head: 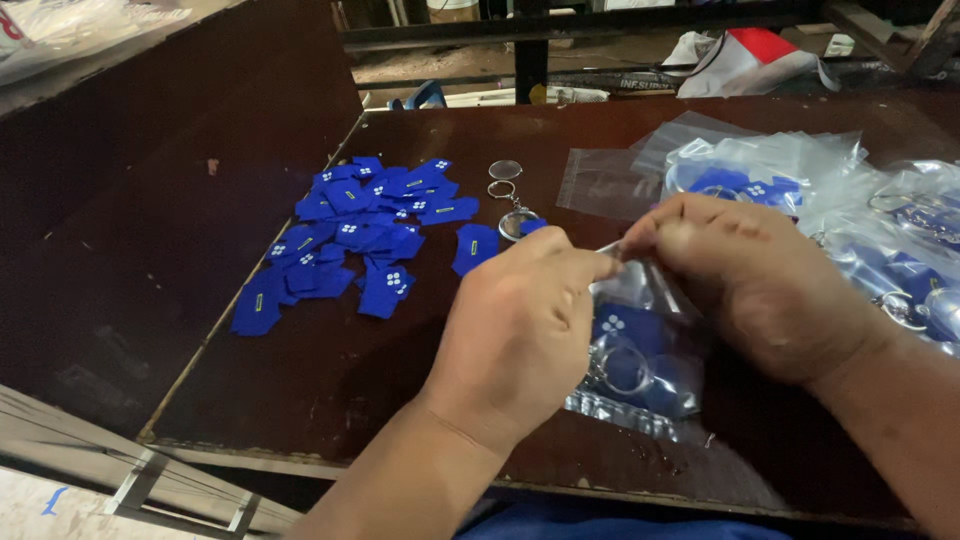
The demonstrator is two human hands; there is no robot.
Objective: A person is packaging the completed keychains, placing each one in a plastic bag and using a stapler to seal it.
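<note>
Blue tags heaped at left on the dark table, loose key ring beside them, then left hand and right hand pinching the top edge of a small clear bag, holding its mouth steady, finished bags piled further right.

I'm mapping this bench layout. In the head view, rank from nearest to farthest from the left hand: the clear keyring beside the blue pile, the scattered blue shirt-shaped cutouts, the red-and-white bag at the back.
1. Clear keyring, just beyond the left hand.
2. Blue shirt-shaped cutouts, to its left.
3. Red-and-white bag, far back right.
</note>
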